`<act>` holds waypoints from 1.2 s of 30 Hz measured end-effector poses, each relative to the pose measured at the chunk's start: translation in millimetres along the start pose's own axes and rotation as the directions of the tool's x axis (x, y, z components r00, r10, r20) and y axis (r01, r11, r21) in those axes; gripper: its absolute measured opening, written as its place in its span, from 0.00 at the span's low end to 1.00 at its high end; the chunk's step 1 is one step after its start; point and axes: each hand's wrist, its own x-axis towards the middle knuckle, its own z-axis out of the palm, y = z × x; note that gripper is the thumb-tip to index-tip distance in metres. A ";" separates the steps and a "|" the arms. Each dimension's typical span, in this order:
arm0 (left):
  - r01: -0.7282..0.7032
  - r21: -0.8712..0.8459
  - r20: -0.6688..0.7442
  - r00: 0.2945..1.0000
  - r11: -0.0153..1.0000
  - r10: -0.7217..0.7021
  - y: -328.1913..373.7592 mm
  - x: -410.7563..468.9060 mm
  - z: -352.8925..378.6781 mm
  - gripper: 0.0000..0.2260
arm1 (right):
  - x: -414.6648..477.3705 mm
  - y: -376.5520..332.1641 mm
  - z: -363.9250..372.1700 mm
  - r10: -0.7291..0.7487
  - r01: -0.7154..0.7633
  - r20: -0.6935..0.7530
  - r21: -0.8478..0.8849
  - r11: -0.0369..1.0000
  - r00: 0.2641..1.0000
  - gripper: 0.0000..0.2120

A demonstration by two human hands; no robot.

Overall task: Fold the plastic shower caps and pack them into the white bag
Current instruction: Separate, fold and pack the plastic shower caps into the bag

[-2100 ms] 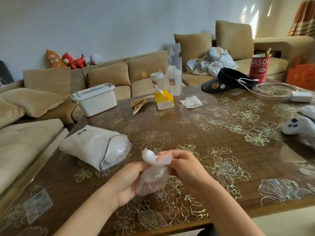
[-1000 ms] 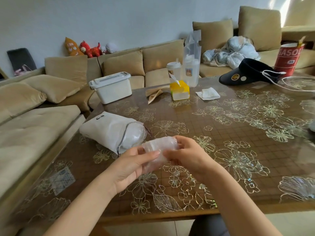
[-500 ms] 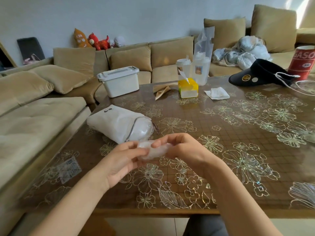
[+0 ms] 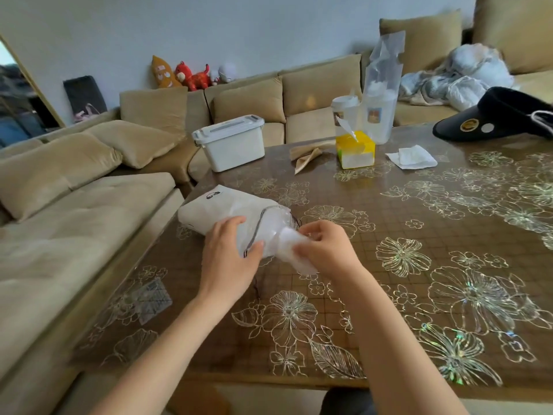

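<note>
The brown glass-topped table with gold flower patterns (image 4: pixel 404 301) has open surface to the right of and in front of the hands. Its left edge runs beside a beige fabric sofa (image 4: pixel 74 235). A white lidded plastic box (image 4: pixel 233 145) and a yellow tissue box (image 4: pixel 356 151) stand well beyond, at the far side.

The white drawstring cloth bag (image 4: pixel 214 205) lies near the left edge. Its long axis runs from far left to near right, with the mouth facing the hands. The left hand (image 4: pixel 229 259) grips the bag at its mouth, thumb on the rim.

The right hand (image 4: pixel 329 250) pinches the folded clear plastic shower cap (image 4: pixel 294 254). The cap lies roughly in line with the bag, its far end at the mouth and its near end sticking out below the fingers.
</note>
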 end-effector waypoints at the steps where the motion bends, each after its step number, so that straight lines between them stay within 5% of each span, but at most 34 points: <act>1: -0.025 0.113 0.018 1.000 0.993 0.023 -3.8 4.2 10.5 0.25 | 3.0 3.1 3.5 0.038 -0.033 -0.068 0.084 0.996 0.997 0.11; 4: -0.008 0.313 0.095 0.995 0.950 -0.023 -11.2 15.9 39.7 0.27 | 4.1 12.7 8.4 0.165 -0.112 -0.171 0.283 0.953 0.971 0.08; 6: 0.021 0.287 0.068 0.997 0.958 -0.043 -13.2 22.5 48.1 0.24 | 1.9 15.2 7.9 0.217 -0.150 -0.147 0.367 0.918 0.965 0.08; 10: -0.002 -0.062 -0.001 1.000 0.998 0.002 -7.4 19.9 46.7 0.21 | 2.3 4.9 12.8 0.119 -0.100 -0.003 0.514 0.852 0.993 0.10; 13: 0.009 -0.357 0.031 1.000 0.934 0.002 10.7 1.4 30.5 0.20 | 4.6 -2.0 27.5 -0.004 -0.046 0.097 0.506 0.861 0.995 0.16; 15: 0.050 -0.465 0.060 0.998 0.884 -0.025 22.6 -12.2 18.8 0.18 | 3.9 -3.0 38.7 -0.048 -0.015 0.133 0.437 0.899 0.990 0.17; 18: 0.061 -0.533 0.050 0.998 0.844 -0.040 29.0 -32.4 9.9 0.17 | -0.2 -1.9 52.9 -0.105 0.103 0.093 0.020 0.994 0.990 0.17; 22: 0.012 -0.551 0.065 0.998 0.835 0.028 28.2 -58.7 14.8 0.15 | -6.0 -1.9 55.7 -0.036 0.111 0.202 -0.371 0.922 0.979 0.11; 25: -0.064 -0.455 0.041 0.995 0.888 0.093 10.1 -58.4 18.8 0.16 | -12.5 -5.8 54.9 0.125 -0.041 0.244 -0.324 0.945 0.962 0.15; 27: -0.118 -0.345 0.030 0.990 0.931 0.137 -6.4 -53.8 17.7 0.17 | -17.3 -10.3 46.8 0.156 -0.110 0.377 -0.140 0.984 0.913 0.10; 30: -0.297 0.003 0.070 0.953 0.955 0.296 -36.7 -56.1 19.9 0.22 | -20.8 -13.0 21.4 0.143 -0.198 0.531 0.048 0.979 0.835 0.12; 32: -0.381 0.223 0.156 0.923 0.897 0.352 -48.0 -63.0 21.7 0.26 | -22.4 -12.1 -2.7 0.144 -0.156 0.472 -0.013 0.988 0.870 0.11; 36: -0.370 0.355 0.169 0.929 0.858 0.330 -41.4 -63.8 18.2 0.30 | -16.0 -5.2 -34.7 0.010 0.010 0.055 -0.344 0.939 0.998 0.16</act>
